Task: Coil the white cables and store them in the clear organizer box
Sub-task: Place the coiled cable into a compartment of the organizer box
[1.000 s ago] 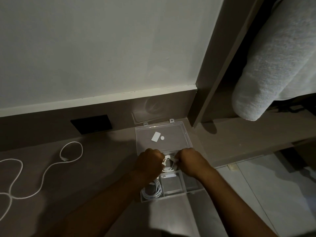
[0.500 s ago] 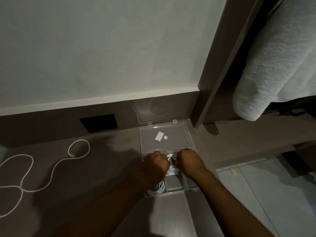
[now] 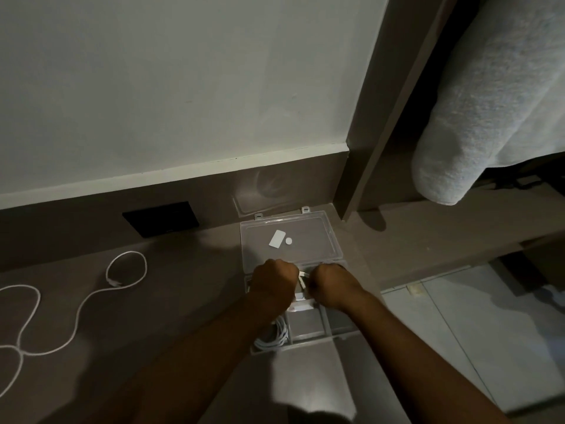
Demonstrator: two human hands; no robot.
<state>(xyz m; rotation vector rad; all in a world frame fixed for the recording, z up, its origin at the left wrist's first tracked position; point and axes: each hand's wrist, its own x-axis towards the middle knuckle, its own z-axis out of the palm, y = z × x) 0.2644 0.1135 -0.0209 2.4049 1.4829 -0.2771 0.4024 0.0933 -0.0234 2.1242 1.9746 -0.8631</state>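
Observation:
The clear organizer box (image 3: 308,330) lies open on the brown surface, its lid (image 3: 305,228) folded back toward the wall with two small white stickers on it. My left hand (image 3: 275,281) and my right hand (image 3: 331,284) are both fisted over the box's far compartments, gripping a coiled white cable (image 3: 302,278) between them; most of it is hidden by my fingers. Another coiled white cable (image 3: 273,336) rests in the near left compartment. A loose white cable (image 3: 79,304) snakes across the surface at the left.
A black wall socket plate (image 3: 160,218) sits in the brown backsplash behind the loose cable. A grey towel (image 3: 489,102) hangs at the upper right over a lower shelf. The surface's right edge drops to a pale tiled floor (image 3: 477,332).
Both hands have stayed on the cable over the box, fists drawing a little closer into the compartment. The camera has shifted, so the loose cable and socket sit further right in view.

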